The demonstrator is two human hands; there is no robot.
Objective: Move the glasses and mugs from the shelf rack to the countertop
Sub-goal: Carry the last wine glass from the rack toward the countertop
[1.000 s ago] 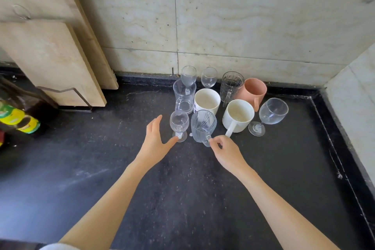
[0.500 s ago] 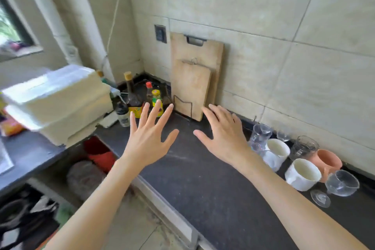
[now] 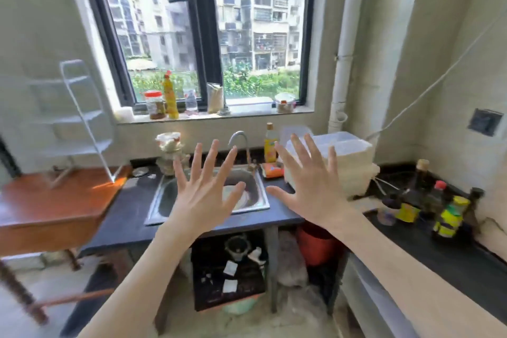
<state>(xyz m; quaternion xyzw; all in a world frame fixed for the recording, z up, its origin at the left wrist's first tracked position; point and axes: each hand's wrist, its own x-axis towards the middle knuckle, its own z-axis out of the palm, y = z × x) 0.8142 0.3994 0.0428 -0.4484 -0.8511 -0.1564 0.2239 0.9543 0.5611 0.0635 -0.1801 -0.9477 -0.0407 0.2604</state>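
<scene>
My left hand (image 3: 204, 195) and my right hand (image 3: 310, 186) are both raised in front of me with fingers spread wide, holding nothing. They hover over the steel sink (image 3: 164, 200). A white wire shelf rack (image 3: 82, 118) stands blurred on the wooden table (image 3: 52, 208) at the left; I cannot make out any glasses or mugs on it. The dark countertop (image 3: 452, 255) runs along the right. The glasses and mugs are out of view.
A tap (image 3: 241, 140) rises behind the sink. White plastic boxes (image 3: 337, 162) are stacked right of it. Sauce bottles (image 3: 450, 217) crowd the countertop corner. Jars and bottles line the window sill (image 3: 219, 115). A red bucket (image 3: 315, 244) sits below the counter.
The view has swung left from the glasses and mugs on the countertop to the sink and window. My right hand has let go of a glass mug; both hands are now lifted and spread.
</scene>
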